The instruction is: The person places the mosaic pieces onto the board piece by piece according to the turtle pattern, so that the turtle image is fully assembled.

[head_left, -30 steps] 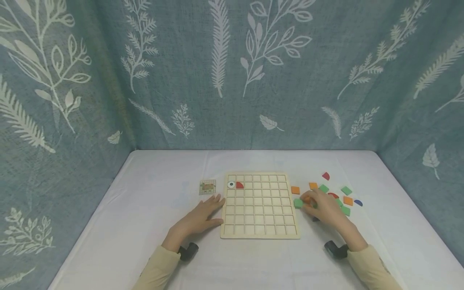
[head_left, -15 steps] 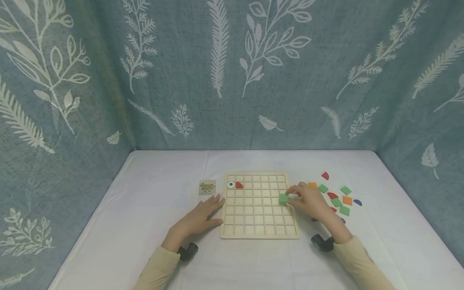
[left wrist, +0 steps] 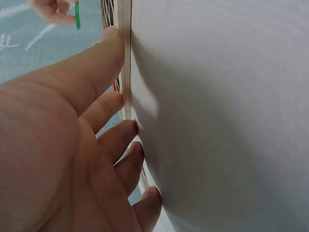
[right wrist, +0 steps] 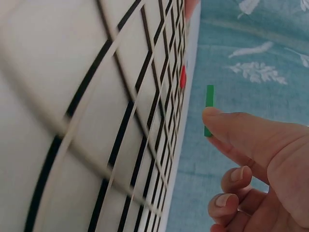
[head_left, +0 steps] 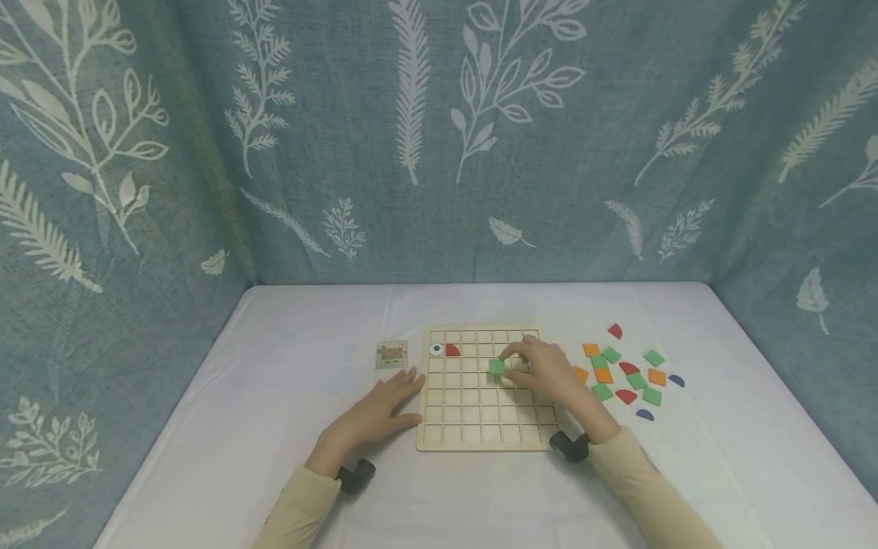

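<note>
In the head view my right hand (head_left: 545,370) pinches a green square tile (head_left: 497,367) above the wooden grid board (head_left: 473,415). The right wrist view shows that green tile (right wrist: 209,111) edge-on between thumb and finger, apart from the board's surface. My left hand (head_left: 377,408) rests at the board's left edge, its fingers extended and touching the rim. The left wrist view has those fingertips (left wrist: 116,48) against the wooden edge (left wrist: 124,58). Near the board's upper left corner, a round eye tile (head_left: 437,349) and a red quarter-circle tile (head_left: 453,350) lie in neighbouring cells.
A small picture card (head_left: 392,354) lies left of the board. To the right are scattered loose tiles: several green squares (head_left: 652,396), several orange squares (head_left: 657,377), red quarter-circles (head_left: 626,396) and blue half-circles (head_left: 645,415). A patterned curtain (head_left: 439,152) stands behind the white table (head_left: 439,503).
My right hand has gone from the loose tiles leftward over the board, now carrying a green tile. The left hand stays at the board's edge.
</note>
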